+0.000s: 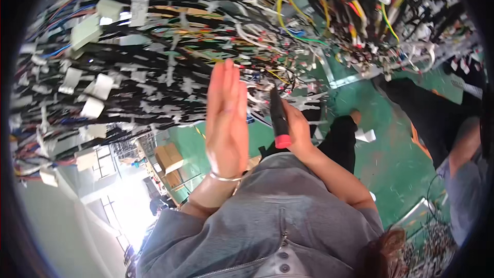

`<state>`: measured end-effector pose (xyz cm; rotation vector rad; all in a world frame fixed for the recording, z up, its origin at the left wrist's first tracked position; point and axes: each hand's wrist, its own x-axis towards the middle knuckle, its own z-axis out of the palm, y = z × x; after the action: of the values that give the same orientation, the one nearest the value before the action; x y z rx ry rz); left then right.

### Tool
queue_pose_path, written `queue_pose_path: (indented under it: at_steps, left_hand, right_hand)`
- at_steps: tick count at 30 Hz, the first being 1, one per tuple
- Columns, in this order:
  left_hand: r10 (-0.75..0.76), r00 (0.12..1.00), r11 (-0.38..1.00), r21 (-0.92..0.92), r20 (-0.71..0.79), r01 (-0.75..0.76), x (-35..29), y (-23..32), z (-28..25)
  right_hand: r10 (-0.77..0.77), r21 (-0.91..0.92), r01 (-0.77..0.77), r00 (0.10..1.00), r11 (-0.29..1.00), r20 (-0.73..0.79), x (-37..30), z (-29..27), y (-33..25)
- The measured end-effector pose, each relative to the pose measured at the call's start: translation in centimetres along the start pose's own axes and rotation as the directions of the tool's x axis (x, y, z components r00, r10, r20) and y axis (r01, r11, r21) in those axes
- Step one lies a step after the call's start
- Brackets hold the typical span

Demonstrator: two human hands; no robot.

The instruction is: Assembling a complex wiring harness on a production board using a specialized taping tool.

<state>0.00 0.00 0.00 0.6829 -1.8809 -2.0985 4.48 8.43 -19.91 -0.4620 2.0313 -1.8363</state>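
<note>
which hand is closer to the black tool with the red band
Right. The right hand grips the black tool itself; the left hand, open and flat, is beside it, not touching.

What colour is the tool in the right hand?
Black tool with a red band at its lower end, held in the right hand; head view.

The left hand (226, 118) stands left of the right hand (297, 128), which holds a tool (278, 116); wire bundles (154, 72) hang behind both.

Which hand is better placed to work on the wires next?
Right, probably. The right hand already holds the black, red-banded tool, its tip up by the wires. The left hand is open, flat and holds nothing.
</note>
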Motion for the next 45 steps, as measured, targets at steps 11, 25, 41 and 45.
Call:
queue_pose_path:
  at_steps: [11, 25, 41, 45]
  left_hand:
    - [0.301, 0.835, 0.952, 0.196, -0.461, -0.235, 9.2, -7.4, -0.7]
    - [0.323, 0.872, 0.939, 0.237, -0.366, -0.249, 7.2, -8.0, -3.4]
    - [0.205, 0.927, 0.950, 0.291, -0.314, -0.112, 3.4, -3.1, -3.1]
    - [0.229, 0.933, 0.951, 0.268, -0.276, -0.154, 3.2, -3.6, -3.3]
  right_hand:
    - [-0.047, 0.068, 0.039, 0.990, 0.997, 0.134, 3.5, 2.5, 2.7]
    - [-0.028, 0.588, -0.366, 0.833, 0.722, 0.553, 13.9, -2.1, 2.1]
    - [-0.364, 0.160, 0.327, 0.845, 0.931, 0.392, 16.3, -7.9, -4.8]
    - [-0.544, 0.626, 0.216, 0.741, 0.749, 0.394, 18.8, -3.7, -8.0]
